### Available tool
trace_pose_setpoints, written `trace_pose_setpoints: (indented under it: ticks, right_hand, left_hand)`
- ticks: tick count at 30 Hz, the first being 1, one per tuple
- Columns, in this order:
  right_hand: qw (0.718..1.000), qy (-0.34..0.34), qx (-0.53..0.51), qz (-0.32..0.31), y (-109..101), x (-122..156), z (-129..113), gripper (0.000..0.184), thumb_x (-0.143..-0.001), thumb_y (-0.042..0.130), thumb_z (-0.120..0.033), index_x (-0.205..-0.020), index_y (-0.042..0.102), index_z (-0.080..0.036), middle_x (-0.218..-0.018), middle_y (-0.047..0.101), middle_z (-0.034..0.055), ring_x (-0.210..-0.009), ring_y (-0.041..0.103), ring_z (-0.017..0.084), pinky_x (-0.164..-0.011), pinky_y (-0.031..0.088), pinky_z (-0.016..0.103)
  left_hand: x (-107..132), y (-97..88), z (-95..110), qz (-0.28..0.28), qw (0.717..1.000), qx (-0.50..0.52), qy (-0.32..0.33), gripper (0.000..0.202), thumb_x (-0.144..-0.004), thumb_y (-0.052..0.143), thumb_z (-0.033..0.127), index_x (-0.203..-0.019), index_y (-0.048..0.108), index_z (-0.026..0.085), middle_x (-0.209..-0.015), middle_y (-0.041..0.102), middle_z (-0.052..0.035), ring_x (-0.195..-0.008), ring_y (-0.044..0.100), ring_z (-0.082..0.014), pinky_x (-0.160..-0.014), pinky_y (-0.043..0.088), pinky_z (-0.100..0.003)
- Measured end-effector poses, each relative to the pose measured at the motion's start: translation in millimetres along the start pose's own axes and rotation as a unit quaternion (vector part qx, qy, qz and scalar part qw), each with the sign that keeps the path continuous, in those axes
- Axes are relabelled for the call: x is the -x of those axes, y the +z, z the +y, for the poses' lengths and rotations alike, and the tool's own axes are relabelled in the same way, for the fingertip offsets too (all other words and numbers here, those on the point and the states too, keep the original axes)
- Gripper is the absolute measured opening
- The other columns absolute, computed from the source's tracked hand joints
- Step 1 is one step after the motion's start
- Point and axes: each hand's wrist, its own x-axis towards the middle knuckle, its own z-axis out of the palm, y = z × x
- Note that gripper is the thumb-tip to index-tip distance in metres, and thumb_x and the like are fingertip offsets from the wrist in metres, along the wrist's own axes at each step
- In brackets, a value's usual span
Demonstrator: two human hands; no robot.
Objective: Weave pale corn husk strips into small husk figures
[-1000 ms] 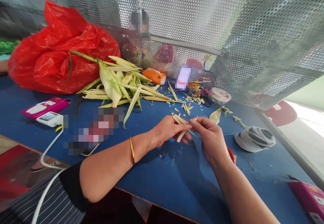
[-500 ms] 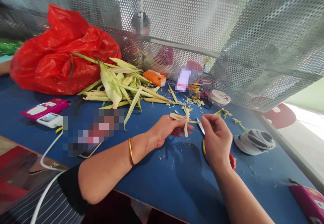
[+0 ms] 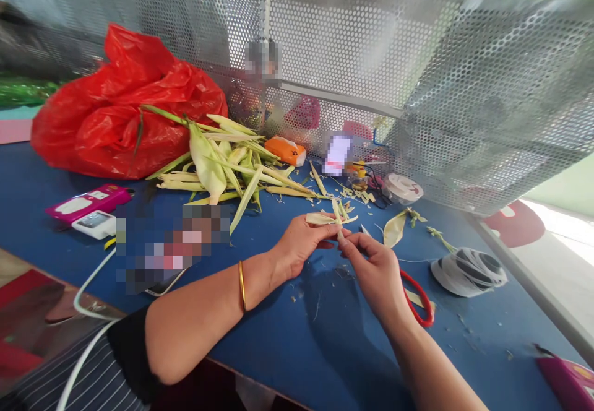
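My left hand (image 3: 304,241) is closed in a pinch on crossed strips of pale corn husk (image 3: 320,219) above the blue table. Close beside it, the fingertips of my right hand (image 3: 378,275) pinch the lower end of one of these strips. Under the right hand lies a pair of scissors (image 3: 431,313); a red handle loop and a bit of blade show, the rest is covered. A wider piece of husk (image 3: 394,229) rests just beyond the right hand. Further right sits a spool of whitish thread (image 3: 468,273), with a thread running from it toward the hand.
A heap of corn husks (image 3: 207,163) lies before a large red plastic bag (image 3: 125,108). Behind are an orange tissue pack (image 3: 284,150), a propped phone, a tape roll (image 3: 403,187) and husk scraps. A perforated metal screen (image 3: 334,46) borders the table. A white cable (image 3: 78,296) hangs at left.
My right hand has moved left to meet the left hand and now grips the downward strip instead of the sideways one. The wider husk piece and more of the scissors' red handle have come into view.
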Motion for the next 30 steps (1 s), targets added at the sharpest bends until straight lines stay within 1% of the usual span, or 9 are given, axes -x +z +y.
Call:
trace_pose_setpoints:
  ticks: [5,7,10,13,16,19,22,25,30]
  right_hand:
    - [0.999,-0.021,-0.012,-0.035,0.5,1.2,-0.6,0.034,-0.081,0.062,-0.048,-0.061,0.058,-0.020,-0.064,0.060,0.0004,-0.065,0.051,0.016,-0.060,0.040,0.027]
    - [0.999,-0.031,-0.005,-0.037,-1.2,1.0,0.4,0.036,-0.082,0.062,-0.048,-0.060,0.058,-0.020,-0.062,0.057,-0.0003,-0.063,0.050,0.016,-0.058,0.038,0.027]
    - [0.998,-0.030,0.033,0.047,-7.0,-2.1,4.6,0.036,-0.085,0.058,-0.049,-0.065,0.060,-0.020,-0.062,0.055,-0.0010,-0.061,0.049,0.015,-0.058,0.037,0.027]
    - [0.985,-0.051,0.070,0.146,-13.6,-8.1,10.5,0.028,-0.084,0.061,-0.048,-0.083,0.067,-0.021,-0.080,0.065,0.0026,-0.075,0.057,0.019,-0.069,0.042,0.031]
    - [0.988,-0.077,0.105,0.079,-14.8,-11.1,14.3,0.026,-0.085,0.060,-0.047,-0.090,0.070,-0.023,-0.093,0.070,0.0049,-0.087,0.061,0.023,-0.078,0.043,0.034]
    - [0.987,-0.086,0.134,0.022,-10.3,-8.5,15.6,0.027,-0.090,0.055,-0.044,-0.080,0.069,-0.024,-0.079,0.071,0.0021,-0.076,0.062,0.021,-0.074,0.042,0.033]
    - [0.981,-0.120,0.154,0.022,-5.4,-4.4,15.5,0.024,-0.090,0.054,-0.039,-0.075,0.067,-0.024,-0.075,0.071,0.0007,-0.072,0.062,0.020,-0.073,0.041,0.032]
    - [0.975,-0.140,0.172,0.025,-2.8,-1.5,13.9,0.024,-0.091,0.053,-0.035,-0.073,0.065,-0.024,-0.072,0.070,0.0000,-0.069,0.061,0.019,-0.072,0.040,0.031]
    - [0.974,-0.151,0.167,0.015,0.1,3.3,10.0,0.027,-0.091,0.051,-0.035,-0.071,0.064,-0.022,-0.068,0.067,0.0001,-0.066,0.058,0.017,-0.069,0.040,0.029]
  left_hand:
    - [0.4,1.6,-0.2,0.019,1.000,0.005,0.013,0.021,-0.063,0.081,0.023,-0.078,0.069,0.013,-0.076,0.071,-0.0037,-0.075,0.063,-0.0139,-0.078,0.048,-0.029]
    - [0.0,1.4,0.8,0.018,1.000,0.012,0.006,0.022,-0.063,0.081,0.022,-0.079,0.069,0.013,-0.075,0.070,-0.0033,-0.073,0.063,-0.0134,-0.076,0.048,-0.028]
    - [-0.8,-0.7,4.1,0.005,0.999,0.023,-0.031,0.027,-0.068,0.079,0.022,-0.092,0.071,0.013,-0.076,0.070,-0.0034,-0.071,0.064,-0.0131,-0.071,0.048,-0.027]
    - [-1.4,-3.6,7.8,-0.024,0.997,0.030,-0.067,0.023,-0.075,0.072,0.023,-0.096,0.072,0.013,-0.075,0.068,-0.0024,-0.069,0.064,-0.0118,-0.068,0.048,-0.025]
    - [-1.4,-5.7,9.3,-0.027,0.996,0.042,-0.071,0.021,-0.081,0.067,0.031,-0.091,0.071,0.013,-0.073,0.064,-0.0013,-0.066,0.062,-0.0111,-0.064,0.049,-0.025]
    - [-0.9,-6.6,7.8,-0.028,0.998,0.022,-0.055,0.027,-0.078,0.071,0.040,-0.084,0.069,0.014,-0.071,0.061,0.0001,-0.063,0.059,-0.0102,-0.061,0.047,-0.024]
    - [-0.7,-6.0,3.9,-0.037,0.998,-0.052,-0.024,0.032,-0.070,0.078,0.043,-0.077,0.066,0.014,-0.066,0.057,0.0026,-0.059,0.053,-0.0076,-0.058,0.042,-0.022]
    - [-1.5,-4.2,-0.4,-0.026,0.994,-0.105,0.016,0.033,-0.070,0.077,0.044,-0.072,0.065,0.014,-0.061,0.055,0.0033,-0.055,0.050,-0.0074,-0.055,0.038,-0.022]
    - [-3.0,-0.8,-2.4,0.019,0.992,-0.119,0.047,0.021,-0.073,0.072,0.032,-0.075,0.066,0.012,-0.056,0.055,0.0037,-0.051,0.047,-0.0074,-0.053,0.037,-0.022]
